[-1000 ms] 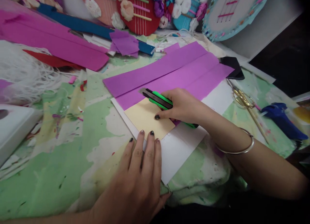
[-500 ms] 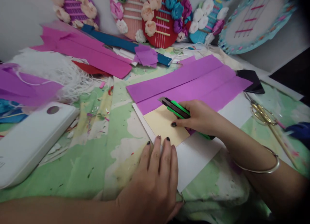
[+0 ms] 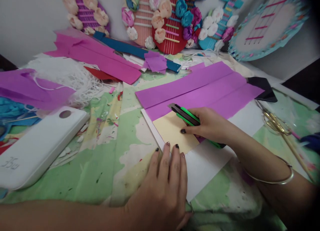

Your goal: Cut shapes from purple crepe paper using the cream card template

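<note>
My right hand (image 3: 212, 124) is closed round a green and black utility knife (image 3: 186, 116), its blade pointing to the upper left over purple paper (image 3: 190, 94). Beneath the right hand's thumb lies a pale yellow card square (image 3: 172, 129), on top of the purple paper. My left hand (image 3: 165, 187) rests with fingers stretched out, the fingertips at the near edge of the yellow card. A white sheet (image 3: 207, 164) lies under the purple paper and the card. The palm side of the left hand is hidden.
A white power bank (image 3: 42, 147) lies at the left, beside white string (image 3: 67, 78). Gold-handled scissors (image 3: 276, 124) and a black phone-like object (image 3: 263, 88) are at the right. Pink paper (image 3: 95, 58) lies behind. Flower-decorated guitar shapes (image 3: 170, 31) lean on the wall.
The whole view has shifted slightly, so everything appears a little lower and further right. Both hands and the knife keep nearly the same place over the papers.
</note>
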Motion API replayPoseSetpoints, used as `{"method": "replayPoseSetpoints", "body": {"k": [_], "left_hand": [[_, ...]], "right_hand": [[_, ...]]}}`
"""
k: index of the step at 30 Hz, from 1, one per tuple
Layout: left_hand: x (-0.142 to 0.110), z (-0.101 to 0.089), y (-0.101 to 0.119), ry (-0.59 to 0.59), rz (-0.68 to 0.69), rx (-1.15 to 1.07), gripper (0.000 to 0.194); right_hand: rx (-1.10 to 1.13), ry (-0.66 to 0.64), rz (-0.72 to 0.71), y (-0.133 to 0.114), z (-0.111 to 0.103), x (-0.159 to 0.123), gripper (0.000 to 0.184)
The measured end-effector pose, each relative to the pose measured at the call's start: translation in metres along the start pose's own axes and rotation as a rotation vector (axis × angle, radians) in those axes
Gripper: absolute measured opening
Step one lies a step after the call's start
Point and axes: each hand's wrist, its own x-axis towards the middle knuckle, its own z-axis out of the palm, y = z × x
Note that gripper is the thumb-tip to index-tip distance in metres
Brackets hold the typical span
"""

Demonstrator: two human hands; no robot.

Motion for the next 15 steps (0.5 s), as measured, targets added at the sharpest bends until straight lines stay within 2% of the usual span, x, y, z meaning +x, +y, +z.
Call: {"method": "replayPoseSetpoints", "body": {"k": [15], "left_hand": [[-0.0008, 0.0008, -0.0023, 0.000, -0.010, -0.031, 0.085]], "right_hand": [[-0.065, 0.032, 0.029, -0.0039, -0.0002, 0.0007, 0.027]]}}
